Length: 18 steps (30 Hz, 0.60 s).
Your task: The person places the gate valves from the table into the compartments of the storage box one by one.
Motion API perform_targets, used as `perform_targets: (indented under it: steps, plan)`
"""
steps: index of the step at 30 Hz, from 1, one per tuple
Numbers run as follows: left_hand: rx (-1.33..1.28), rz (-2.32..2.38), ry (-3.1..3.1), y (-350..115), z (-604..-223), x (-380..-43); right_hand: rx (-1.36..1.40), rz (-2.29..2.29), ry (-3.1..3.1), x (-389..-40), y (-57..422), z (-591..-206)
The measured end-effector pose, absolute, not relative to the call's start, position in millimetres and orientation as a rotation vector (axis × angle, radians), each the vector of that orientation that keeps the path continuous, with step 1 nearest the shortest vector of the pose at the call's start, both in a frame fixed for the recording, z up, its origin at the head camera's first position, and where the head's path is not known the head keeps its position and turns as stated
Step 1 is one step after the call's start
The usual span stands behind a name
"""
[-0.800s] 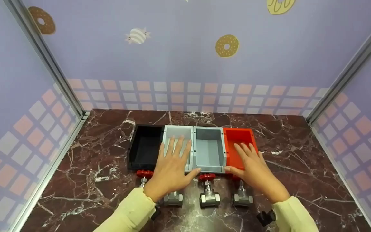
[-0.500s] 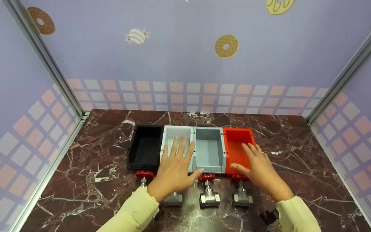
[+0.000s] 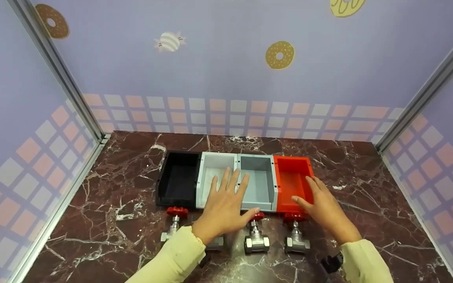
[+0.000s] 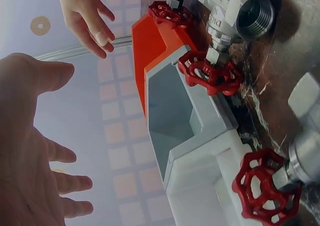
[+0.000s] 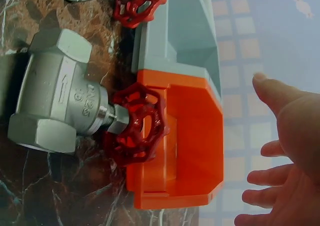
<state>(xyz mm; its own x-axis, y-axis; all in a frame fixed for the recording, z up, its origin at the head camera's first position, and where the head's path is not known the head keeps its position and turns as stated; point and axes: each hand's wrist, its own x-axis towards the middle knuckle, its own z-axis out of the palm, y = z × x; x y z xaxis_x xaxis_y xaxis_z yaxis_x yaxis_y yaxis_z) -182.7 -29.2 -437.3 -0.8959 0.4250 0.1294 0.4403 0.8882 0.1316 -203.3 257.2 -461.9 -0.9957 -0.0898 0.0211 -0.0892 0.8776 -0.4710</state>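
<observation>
My left hand (image 3: 225,206) hovers, fingers spread, over the front of the white bin (image 3: 212,159) and the grey bin (image 3: 256,184). In the left wrist view that hand (image 4: 25,151) holds nothing and stands apart from the bins. To the right, my right hand (image 3: 326,206) hovers by the right side of the orange-red bin (image 3: 292,177). The right wrist view shows its fingers (image 5: 270,178) extended with nothing in them. Several metal valves with red handwheels line the bins' front, including a middle valve (image 3: 256,240) and a right valve (image 3: 297,240). My left arm partly hides another valve (image 3: 215,243).
A black bin (image 3: 179,181) stands at the left end of the touching row. Before it lies the leftmost valve (image 3: 174,224), partly covered by my sleeve. A dark marbled tabletop (image 3: 124,188) carries everything. Patterned lilac panels (image 3: 226,70) enclose the back and sides.
My left hand has shifted right, from over the white bin towards the grey one. The right hand has moved slightly right, off the orange-red bin's middle. Bins and valves have stayed put.
</observation>
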Motion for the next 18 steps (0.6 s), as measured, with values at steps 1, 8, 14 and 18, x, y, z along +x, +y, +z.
perform_targets:
  steps: [1,8,14,18]
  plan:
    - [-0.682,-0.245,-2.957,-28.0,-438.2,-182.6,-0.141,-0.767,3.040,-203.8,257.9,-463.0]
    - [-0.704,-0.248,-2.949,-20.3,-444.3,-182.3,-0.121,-0.816,3.038,-210.1,265.3,-472.0]
    - [-0.713,-0.240,-2.963,-14.7,-449.5,-182.4,-0.149,-0.944,3.090,-217.2,272.0,-485.6]
    - [-0.724,-0.222,-2.968,-12.7,-453.3,-181.7,-0.160,-1.037,3.114,-218.3,275.1,-492.8]
